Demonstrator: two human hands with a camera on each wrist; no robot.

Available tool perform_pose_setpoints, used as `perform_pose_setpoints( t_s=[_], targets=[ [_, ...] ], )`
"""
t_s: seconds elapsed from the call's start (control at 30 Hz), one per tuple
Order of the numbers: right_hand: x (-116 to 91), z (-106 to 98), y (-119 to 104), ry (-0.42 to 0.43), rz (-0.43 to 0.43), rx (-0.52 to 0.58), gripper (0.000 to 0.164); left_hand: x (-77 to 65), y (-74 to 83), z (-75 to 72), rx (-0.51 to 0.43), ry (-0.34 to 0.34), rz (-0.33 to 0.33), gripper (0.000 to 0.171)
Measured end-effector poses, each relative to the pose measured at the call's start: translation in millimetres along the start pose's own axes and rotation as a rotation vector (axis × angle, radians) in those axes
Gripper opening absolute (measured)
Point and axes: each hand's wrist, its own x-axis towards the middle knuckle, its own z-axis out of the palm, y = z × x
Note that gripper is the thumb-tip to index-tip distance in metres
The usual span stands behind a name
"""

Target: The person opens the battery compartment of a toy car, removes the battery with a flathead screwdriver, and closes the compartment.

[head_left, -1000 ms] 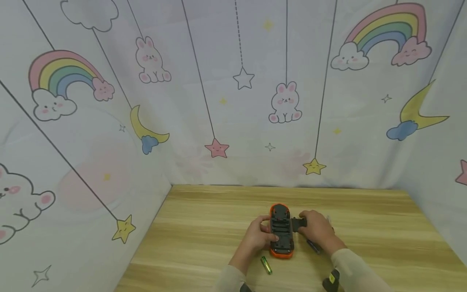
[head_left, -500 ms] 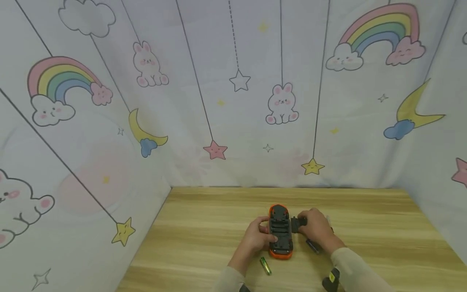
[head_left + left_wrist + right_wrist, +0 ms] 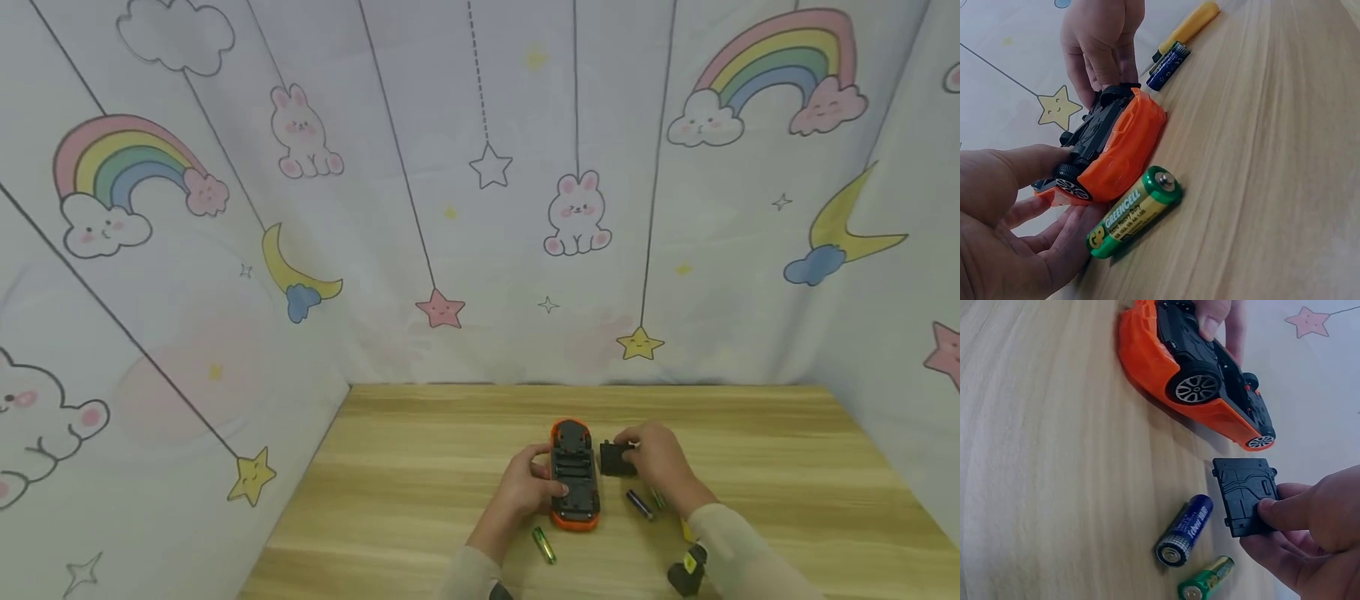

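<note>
An orange toy car [image 3: 577, 518] lies upside down on the table, its black underside and bare battery compartment [image 3: 573, 464] facing up. My left hand [image 3: 525, 483] grips the car from its left side, thumb on the underside. To the car's right, my right hand [image 3: 663, 467] pinches a black battery cover [image 3: 1244, 490] between thumb and fingers, apart from the car. One green battery [image 3: 1138, 212] lies on the table near the left hand. A blue battery [image 3: 1186, 528] and another green battery [image 3: 1207, 580] lie below the right hand.
A yellow-handled tool [image 3: 1190, 28] lies beyond the batteries on the right; the right sleeve [image 3: 738, 542] partly covers it in the head view. The wooden table [image 3: 412, 467] ends at a printed cloth wall [image 3: 510, 350] at the back and sides.
My right hand has moved slightly right and tilted the battery cover, so more of its face shows. The batteries beneath that hand are less covered. The left hand keeps its grip on the car.
</note>
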Motion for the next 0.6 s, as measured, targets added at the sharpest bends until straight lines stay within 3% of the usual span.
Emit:
perform_pose_setpoints(
  t_s=[0.27,0.6],
  targets=[
    [0.3,-10.1,2.2,-0.029,0.043,0.071,0.024,0.8,-1.0,-0.2,-0.029,-0.022,0.007,0.079],
    [0.5,-18.4,-7.9,0.027,0.013,0.092,0.021,0.2,-0.6,-0.5,-0.015,-0.011,0.017,0.079]
  ],
)
